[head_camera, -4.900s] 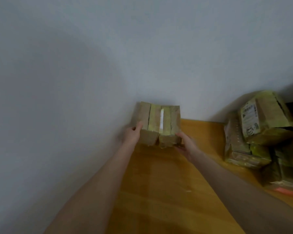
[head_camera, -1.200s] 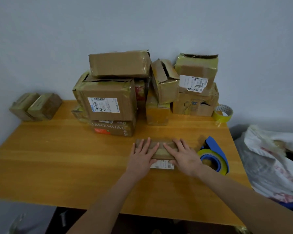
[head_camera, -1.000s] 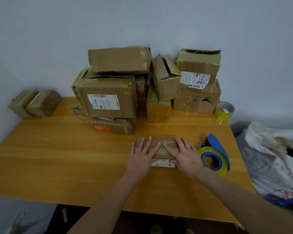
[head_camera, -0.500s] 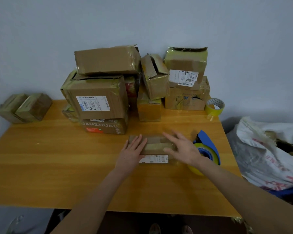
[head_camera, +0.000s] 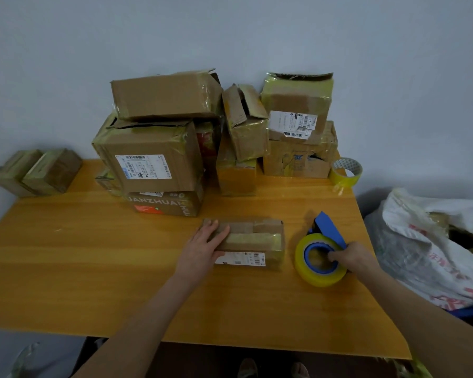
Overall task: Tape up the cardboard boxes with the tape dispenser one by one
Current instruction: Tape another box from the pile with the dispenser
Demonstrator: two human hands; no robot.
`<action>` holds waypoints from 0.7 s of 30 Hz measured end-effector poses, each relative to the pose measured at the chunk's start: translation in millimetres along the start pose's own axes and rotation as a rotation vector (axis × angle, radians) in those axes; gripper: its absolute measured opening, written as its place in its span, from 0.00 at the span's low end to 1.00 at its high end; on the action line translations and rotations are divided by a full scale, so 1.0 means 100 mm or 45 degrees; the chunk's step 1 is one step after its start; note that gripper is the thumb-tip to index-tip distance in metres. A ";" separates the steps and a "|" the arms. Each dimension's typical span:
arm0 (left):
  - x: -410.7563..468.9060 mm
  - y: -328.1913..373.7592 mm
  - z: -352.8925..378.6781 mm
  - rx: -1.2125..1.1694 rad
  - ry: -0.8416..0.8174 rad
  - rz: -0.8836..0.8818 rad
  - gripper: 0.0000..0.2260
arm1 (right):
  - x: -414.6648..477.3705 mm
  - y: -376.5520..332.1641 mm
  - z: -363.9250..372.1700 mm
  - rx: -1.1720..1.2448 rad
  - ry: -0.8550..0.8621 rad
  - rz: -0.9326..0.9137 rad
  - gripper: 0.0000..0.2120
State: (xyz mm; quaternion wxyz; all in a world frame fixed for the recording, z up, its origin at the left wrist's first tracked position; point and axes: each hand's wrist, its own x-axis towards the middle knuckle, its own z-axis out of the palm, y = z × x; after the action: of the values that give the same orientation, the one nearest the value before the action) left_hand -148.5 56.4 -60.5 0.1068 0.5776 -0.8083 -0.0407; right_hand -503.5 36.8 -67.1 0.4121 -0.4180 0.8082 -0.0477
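Left hand (head_camera: 202, 249) lies flat, fingers spread, on the left end of the box (head_camera: 253, 242); flaps down, contents not visible. Right hand (head_camera: 348, 256), well apart from the left, grips the dispenser (head_camera: 321, 252) just right of the box, on the table (head_camera: 93, 268). Stack (head_camera: 159, 148) beyond both hands; top flaps gape, insides unseen. Loose roll (head_camera: 346, 171) far beyond right hand. Bag (head_camera: 432, 246) right of it, contents unclear.

Wooden tabletop (head_camera: 93, 268) carries a flat box (head_camera: 253, 242) and tape dispenser (head_camera: 321, 255) near its right edge, stacked boxes (head_camera: 153, 165) along the back edge, two small boxes (head_camera: 36, 173) at back-left corner, loose tape roll (head_camera: 346, 171) at back-right corner.
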 end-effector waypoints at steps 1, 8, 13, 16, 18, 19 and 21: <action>0.00 -0.01 0.00 -0.002 0.002 0.002 0.32 | 0.00 -0.01 -0.01 0.024 0.004 -0.013 0.15; -0.04 -0.02 0.02 -0.133 -0.072 -0.085 0.27 | -0.06 -0.29 -0.03 0.445 -0.220 -0.011 0.08; -0.07 -0.02 -0.01 -0.166 -0.083 -0.092 0.27 | -0.16 -0.39 -0.07 0.711 -0.359 0.017 0.22; -0.06 0.02 -0.05 -0.178 -0.085 -0.118 0.26 | -0.20 -0.50 -0.24 0.517 -0.152 -0.204 0.26; -0.01 0.09 -0.06 -0.161 -0.140 -0.139 0.26 | -0.28 -0.60 -0.48 0.511 -0.067 -0.368 0.29; 0.03 0.14 -0.06 -0.149 -0.178 -0.141 0.26 | -0.32 -0.67 -0.61 0.522 -0.073 -0.447 0.30; 0.10 0.28 -0.05 -0.149 -0.225 -0.120 0.26 | -0.46 -0.84 -0.83 0.468 -0.148 -0.594 0.30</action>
State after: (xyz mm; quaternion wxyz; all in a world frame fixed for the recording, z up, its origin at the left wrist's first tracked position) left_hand -176.8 56.2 -49.4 0.0668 0.6020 -0.7826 -0.1436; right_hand -494.1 -6.9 51.1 0.5045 -0.5127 0.6432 -0.2626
